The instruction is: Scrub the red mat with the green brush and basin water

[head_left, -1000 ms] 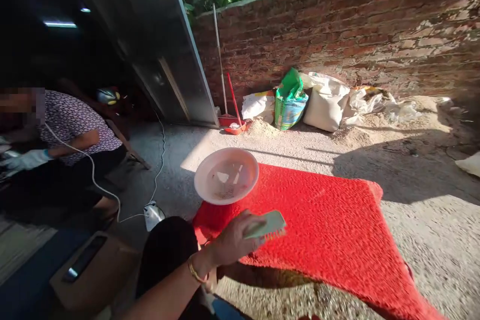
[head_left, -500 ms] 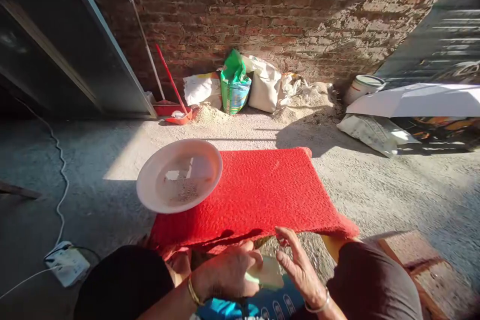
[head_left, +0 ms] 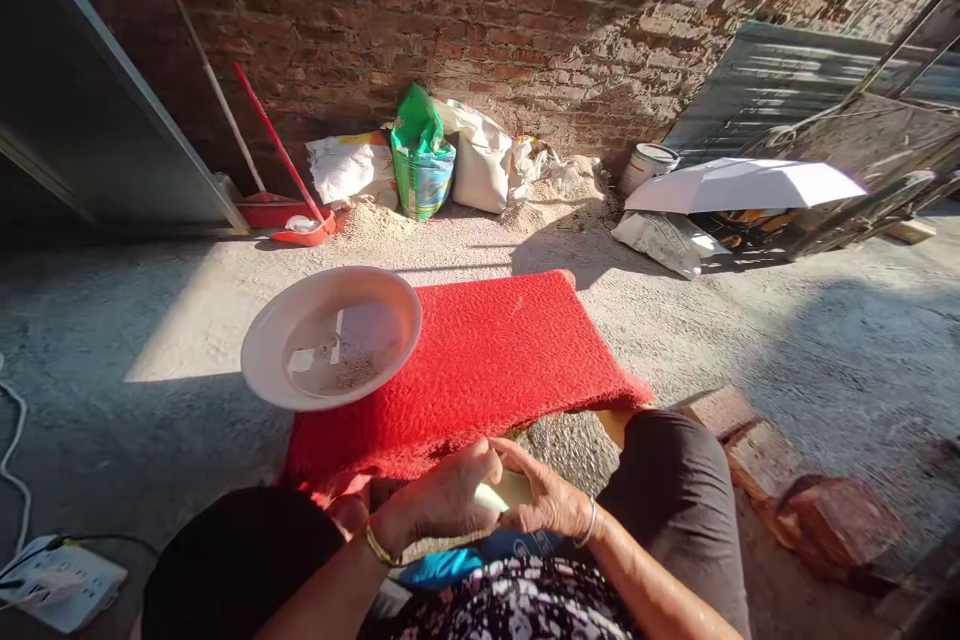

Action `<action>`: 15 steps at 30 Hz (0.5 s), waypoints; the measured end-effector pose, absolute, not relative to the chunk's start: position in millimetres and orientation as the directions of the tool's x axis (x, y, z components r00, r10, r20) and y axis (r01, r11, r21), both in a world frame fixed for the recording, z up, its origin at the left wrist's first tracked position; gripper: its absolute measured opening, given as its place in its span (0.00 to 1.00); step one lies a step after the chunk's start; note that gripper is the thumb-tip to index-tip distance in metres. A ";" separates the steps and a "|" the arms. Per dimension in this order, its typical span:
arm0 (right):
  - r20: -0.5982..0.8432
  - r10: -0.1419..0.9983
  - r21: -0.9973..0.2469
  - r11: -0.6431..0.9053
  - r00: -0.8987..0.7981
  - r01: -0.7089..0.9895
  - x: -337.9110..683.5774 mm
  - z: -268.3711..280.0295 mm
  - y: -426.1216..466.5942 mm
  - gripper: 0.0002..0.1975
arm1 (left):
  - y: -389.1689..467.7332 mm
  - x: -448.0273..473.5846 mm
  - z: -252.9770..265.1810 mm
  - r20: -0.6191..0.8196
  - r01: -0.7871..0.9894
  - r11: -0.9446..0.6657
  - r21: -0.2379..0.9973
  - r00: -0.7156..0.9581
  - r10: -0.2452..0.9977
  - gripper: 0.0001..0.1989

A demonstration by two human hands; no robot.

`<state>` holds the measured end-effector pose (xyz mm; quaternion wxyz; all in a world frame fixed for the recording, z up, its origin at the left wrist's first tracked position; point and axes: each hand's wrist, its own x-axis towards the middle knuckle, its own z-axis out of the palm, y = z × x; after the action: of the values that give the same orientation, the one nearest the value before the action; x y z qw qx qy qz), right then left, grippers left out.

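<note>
Low over my lap, my left hand is closed around a pale green, smooth piece whose kind I cannot make out. My right hand grips its other side, with the fingers over the top and the thumb below. Just beyond my hands stands a low table covered by a red fuzzy cloth. A wide white basin sits on its left end, partly over the edge, with water and dark grains in the bottom. Something bright blue lies under my hands, partly hidden by them.
Bricks lie at my right. At the left is a white power strip with cords. By the brick wall are a red dustpan, a green sack, white sacks, sand and a bucket. A white umbrella rests further right.
My right hand has moved left and closed on the pale green piece; before, it was apart from it with fingers spread. My view has turned to the right.
</note>
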<state>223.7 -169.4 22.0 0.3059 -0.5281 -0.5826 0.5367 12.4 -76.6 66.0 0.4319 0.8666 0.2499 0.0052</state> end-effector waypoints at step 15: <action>0.086 0.987 -0.452 -0.082 0.135 0.888 232.1 26.0 -120.0 0.22 | -42.1 -20.8 19.2 0.155 0.719 -0.675 0.163 0.657 0.738 0.28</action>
<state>232.1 -120.0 26.0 0.2033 -0.7255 -0.6461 0.1215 -20.8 -42.1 19.2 0.0437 0.9092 0.4006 0.1047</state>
